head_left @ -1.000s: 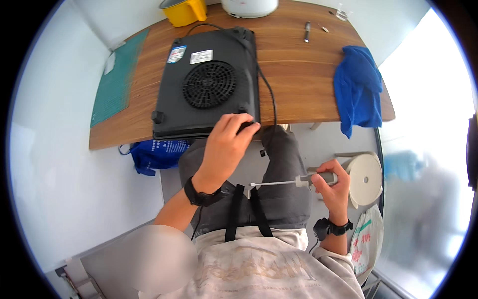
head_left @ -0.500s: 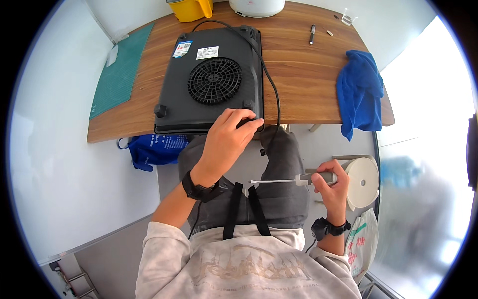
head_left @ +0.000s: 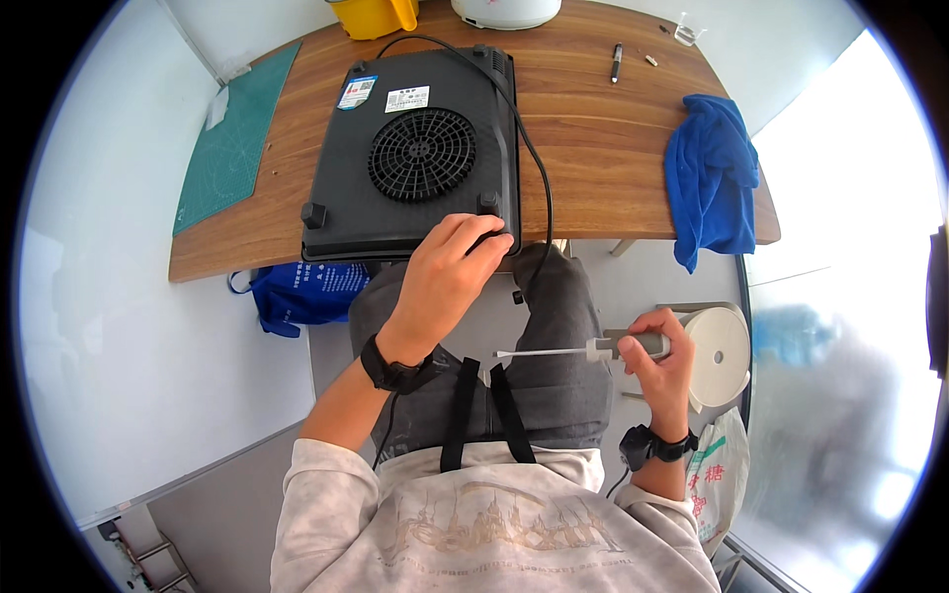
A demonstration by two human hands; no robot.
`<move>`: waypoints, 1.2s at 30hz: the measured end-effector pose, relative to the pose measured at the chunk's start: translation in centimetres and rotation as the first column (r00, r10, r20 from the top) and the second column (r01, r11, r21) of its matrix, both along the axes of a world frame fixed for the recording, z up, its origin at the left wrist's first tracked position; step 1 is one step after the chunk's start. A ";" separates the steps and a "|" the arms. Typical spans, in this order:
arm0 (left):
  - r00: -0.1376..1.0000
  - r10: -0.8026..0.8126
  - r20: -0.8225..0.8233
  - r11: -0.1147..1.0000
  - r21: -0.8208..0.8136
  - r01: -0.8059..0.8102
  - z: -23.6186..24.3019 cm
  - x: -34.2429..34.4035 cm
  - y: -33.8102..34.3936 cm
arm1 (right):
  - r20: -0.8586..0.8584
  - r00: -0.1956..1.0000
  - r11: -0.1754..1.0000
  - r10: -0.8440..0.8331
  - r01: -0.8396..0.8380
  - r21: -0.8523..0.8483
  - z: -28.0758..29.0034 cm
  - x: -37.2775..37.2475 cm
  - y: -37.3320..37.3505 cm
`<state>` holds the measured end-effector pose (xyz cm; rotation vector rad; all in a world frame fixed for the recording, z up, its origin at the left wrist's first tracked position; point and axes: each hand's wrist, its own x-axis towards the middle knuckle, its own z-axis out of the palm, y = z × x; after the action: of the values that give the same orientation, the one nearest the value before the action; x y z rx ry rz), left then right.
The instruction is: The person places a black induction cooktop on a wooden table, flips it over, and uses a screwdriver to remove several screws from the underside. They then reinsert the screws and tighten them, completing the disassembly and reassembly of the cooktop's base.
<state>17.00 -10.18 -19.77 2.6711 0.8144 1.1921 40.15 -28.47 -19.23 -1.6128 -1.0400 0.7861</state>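
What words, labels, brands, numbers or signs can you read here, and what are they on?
I won't copy wording out, but print stands here:
White label on the black appliance: mostly too small.
Blue-and-white sticker beside it: too small.
Blue bag: white print, mostly too small.
Pale bag: red characters, partly creased.
Sweatshirt: line under a drawing, hard to make out fully.
Green mat: markings too fine.

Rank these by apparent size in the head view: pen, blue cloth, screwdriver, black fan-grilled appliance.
1. Black appliance
2. Blue cloth
3. Screwdriver, its handle partly covered by the right hand
4. Pen

The screwdriver may gain some size from being nearer the camera.
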 end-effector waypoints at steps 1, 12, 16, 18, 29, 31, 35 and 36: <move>1.000 0.004 -0.001 1.000 0.010 -0.004 -0.1 0.0 0.0 | -0.013 1.000 1.000 -0.003 0.003 0.000 0.5 0.0 0.1; 0.999 -0.045 -0.002 0.998 -0.039 0.045 0.8 -0.4 1.0 | 0.133 0.991 0.968 -0.015 -0.019 0.251 7.5 1.5 3.7; 0.996 0.067 -0.059 0.994 -0.085 -0.072 0.2 -0.9 0.4 | 0.405 0.912 0.961 0.066 -0.167 0.219 9.4 1.0 6.1; 0.984 0.163 -0.065 0.987 0.006 -0.163 0.6 -1.1 0.7 | 0.515 0.849 0.940 0.121 -0.265 0.216 9.9 1.1 7.4; 0.910 0.337 -0.242 0.938 0.163 -0.304 -1.6 -1.7 1.4 | 0.489 0.842 0.952 0.229 -0.299 0.068 12.1 0.3 9.8; 0.909 0.337 -0.244 0.939 0.155 -0.306 -1.7 -1.7 1.4 | 0.480 0.848 0.953 0.225 -0.293 0.072 12.0 0.4 9.9; 0.914 0.328 -0.239 0.943 0.147 -0.300 -1.6 -1.7 1.4 | 0.456 0.862 0.960 0.219 -0.274 0.058 11.8 0.4 10.0; 0.915 0.326 -0.237 0.944 0.143 -0.299 -1.5 -1.7 1.4 | 0.449 0.866 0.962 0.218 -0.268 0.050 11.8 0.4 10.0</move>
<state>15.28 -8.80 -21.31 2.9026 1.2972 0.9732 40.59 -18.45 -7.41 -1.6189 -1.6107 0.5185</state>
